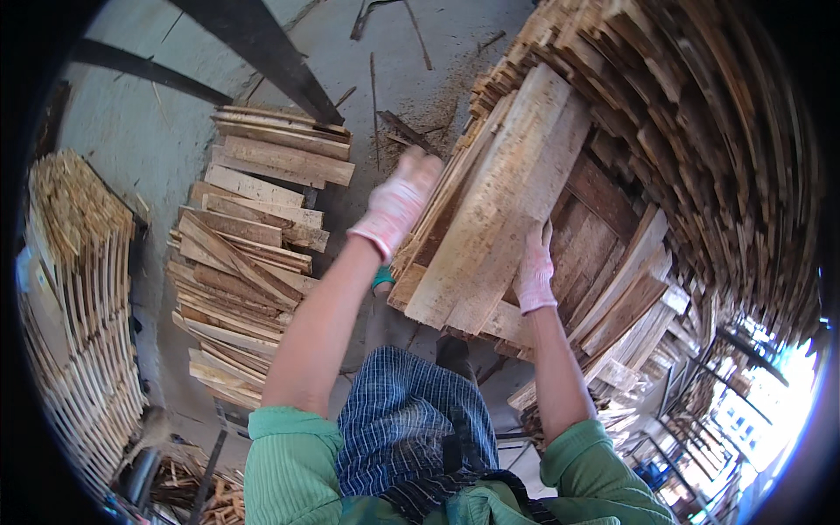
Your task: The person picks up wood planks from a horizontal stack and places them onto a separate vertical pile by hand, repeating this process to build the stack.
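Both my hands wear pale pink-and-white gloves. A wide, rough-sawn wooden board (499,192) lies lengthwise on top of a stack of boards in front of me, with another board close along its right side. My right hand (535,273) is at the right edge of these boards, its fingers closed against the wood. Beside the stack's left edge is my left hand (404,199), smeared by motion. Its fingers point away from me, and whether they touch the wood is unclear.
A tall stack of thin boards (717,131) rises on the right. To my left lies a long row of loose planks (245,245), with another board stack (79,315) farther left. Dark metal beams (262,52) slant over the floor at the upper left. Sawdust and wood scraps (407,131) litter the concrete.
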### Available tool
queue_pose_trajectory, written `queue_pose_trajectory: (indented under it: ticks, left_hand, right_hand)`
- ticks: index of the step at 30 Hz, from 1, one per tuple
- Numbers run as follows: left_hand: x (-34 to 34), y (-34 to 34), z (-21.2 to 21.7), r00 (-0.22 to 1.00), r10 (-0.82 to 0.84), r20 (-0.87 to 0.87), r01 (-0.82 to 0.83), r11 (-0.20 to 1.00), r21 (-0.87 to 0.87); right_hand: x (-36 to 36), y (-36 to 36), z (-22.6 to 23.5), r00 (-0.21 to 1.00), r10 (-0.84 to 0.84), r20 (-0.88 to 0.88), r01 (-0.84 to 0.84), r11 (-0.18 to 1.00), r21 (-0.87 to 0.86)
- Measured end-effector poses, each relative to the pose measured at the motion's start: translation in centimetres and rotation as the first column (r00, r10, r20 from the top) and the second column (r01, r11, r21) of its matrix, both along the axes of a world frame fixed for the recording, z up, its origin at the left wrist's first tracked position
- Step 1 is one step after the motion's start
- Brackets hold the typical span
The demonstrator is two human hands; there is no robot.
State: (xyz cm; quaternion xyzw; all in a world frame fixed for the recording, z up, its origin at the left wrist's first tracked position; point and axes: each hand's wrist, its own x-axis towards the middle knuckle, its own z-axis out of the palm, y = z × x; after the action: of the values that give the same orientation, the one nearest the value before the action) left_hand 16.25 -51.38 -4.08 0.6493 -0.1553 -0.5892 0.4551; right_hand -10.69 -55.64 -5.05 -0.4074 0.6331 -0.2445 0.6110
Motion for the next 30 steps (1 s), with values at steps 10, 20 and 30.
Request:
queue_pose_trajectory:
  ticks: [10,20,30]
  left_hand:
    - [-10.8,2.3,-0.3,0.774,-0.253,0.580,0.196,0.967,0.160]
    - [-9.9,2.6,1.1,0.669,-0.300,0.679,0.229,0.954,0.195]
    - [-11.3,2.3,3.4,0.670,-0.304,0.677,0.169,0.951,0.259]
  right_hand:
    - [0.4,1.9,-1.5,0.978,-0.167,-0.127,0.174,0.983,0.052]
    - [-1.5,4.6,-6.3,0.953,0.121,-0.279,-0.212,0.921,-0.326]
    - [-15.3,-1.2,14.1,0.468,-0.075,-0.881,-0.445,0.841,-0.308]
